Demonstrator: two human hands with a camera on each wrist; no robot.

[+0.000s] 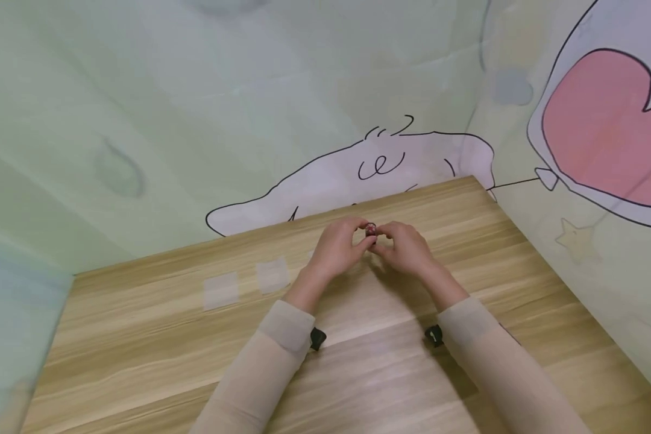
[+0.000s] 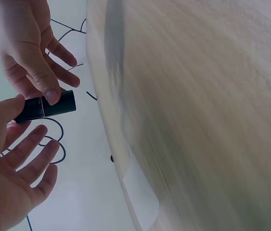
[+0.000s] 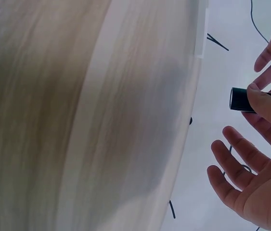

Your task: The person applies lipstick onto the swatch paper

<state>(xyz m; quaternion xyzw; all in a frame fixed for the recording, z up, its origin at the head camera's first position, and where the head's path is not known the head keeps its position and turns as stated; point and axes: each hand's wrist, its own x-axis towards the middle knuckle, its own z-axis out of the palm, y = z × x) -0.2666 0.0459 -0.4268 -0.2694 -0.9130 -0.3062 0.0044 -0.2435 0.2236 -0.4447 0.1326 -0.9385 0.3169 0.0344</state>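
A small black lipstick tube (image 1: 371,230) with a thin reddish band round its middle is held between both hands, above the table near its far edge. Its end facing the head camera has a reddish pattern. My left hand (image 1: 337,247) pinches the upper part, the thumb along its side. Lower down, near the end toward the table, my right hand (image 1: 408,248) grips the same tube (image 2: 60,104) between thumb and fingers. The other fingers of both hands are spread loosely. In the right wrist view the tube (image 3: 240,99) is partly covered by the right thumb.
On the wood-grain table (image 1: 358,361) lie a pale square (image 1: 220,290) and another pale square (image 1: 272,275), left of the hands. A third pale patch is mostly behind the left hand. A cartoon-printed wall covering (image 1: 304,90) rises behind the table.
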